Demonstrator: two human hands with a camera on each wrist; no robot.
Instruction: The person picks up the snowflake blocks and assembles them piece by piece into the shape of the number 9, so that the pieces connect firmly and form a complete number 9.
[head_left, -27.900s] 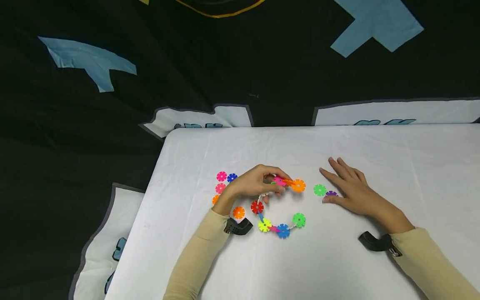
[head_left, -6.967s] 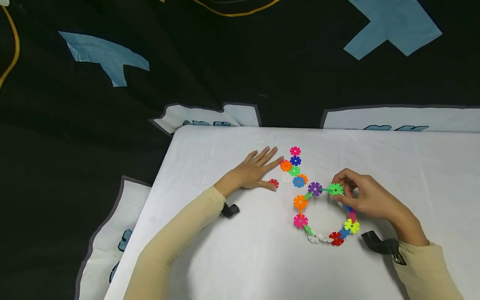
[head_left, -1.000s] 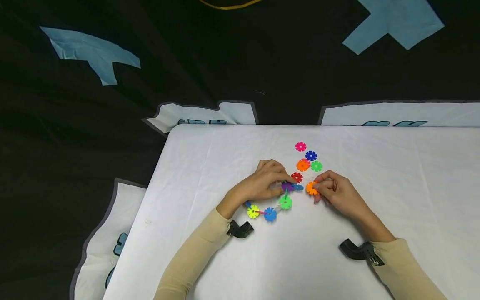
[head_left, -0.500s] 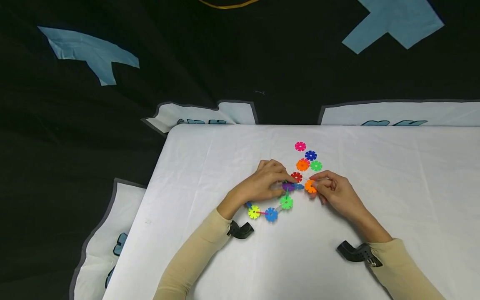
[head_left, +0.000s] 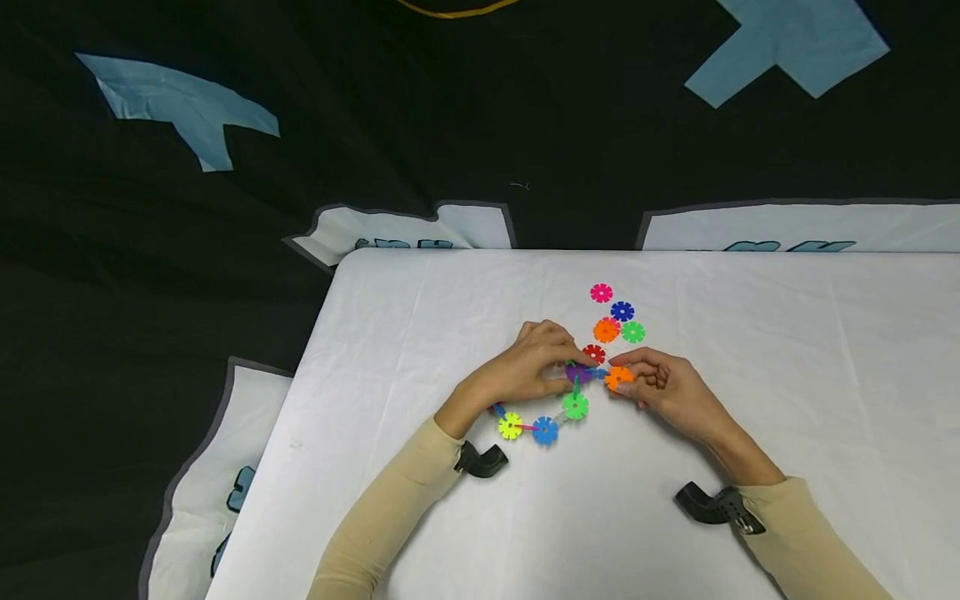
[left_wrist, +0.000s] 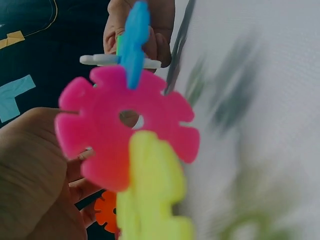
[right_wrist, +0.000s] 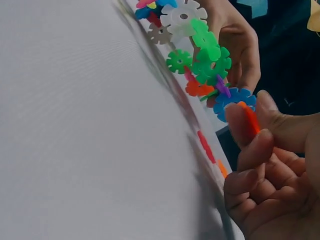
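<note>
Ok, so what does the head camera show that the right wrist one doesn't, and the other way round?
Only the head view: the beige sleeves and the black wrist mounts.

Only the right wrist view: the round face of a white disc in the chain.

Both: the left hand, the right hand pinching an orange disc, the disc chain and the white table.

Unreadable cut-off blue lettering on white strips

Purple disc: partly behind left hand
Yellow disc: blurred, cropped in left wrist view
Sleeves: cut off
</note>
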